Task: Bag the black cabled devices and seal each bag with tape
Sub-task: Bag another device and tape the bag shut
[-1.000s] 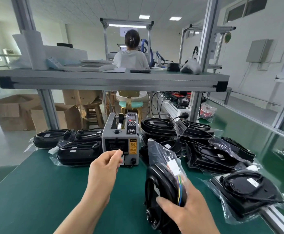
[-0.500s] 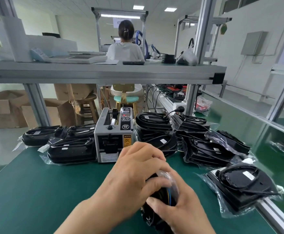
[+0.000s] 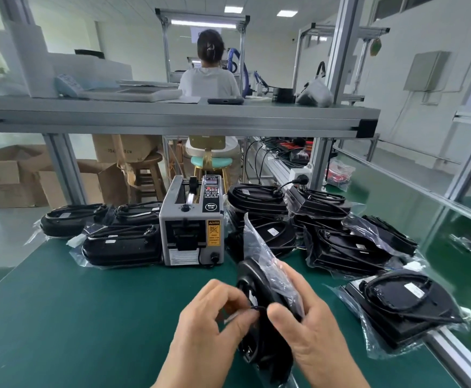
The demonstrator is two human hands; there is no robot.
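The desk (image 3: 60, 317) is dark green. The devices (image 3: 122, 245) are black in clear bags. The tape dispenser (image 3: 192, 231) is grey, with a yellow warning label (image 3: 214, 232).

On the table (image 3: 60, 317) in front of us the tape dispenser (image 3: 191, 236) stands at the middle, behind our hands. To its left lie three bagged devices (image 3: 122, 245), the nearest touching its side. To its right a heap of bagged devices (image 3: 321, 228) is stacked, with one more bagged device (image 3: 405, 306) nearer us at the table's right edge. Between our left hand (image 3: 212, 326) and right hand (image 3: 312, 326) a device in a bag (image 3: 262, 281) stands on edge. A shelf (image 3: 172, 119) spans overhead; beyond it a person (image 3: 209, 77) sits facing away.
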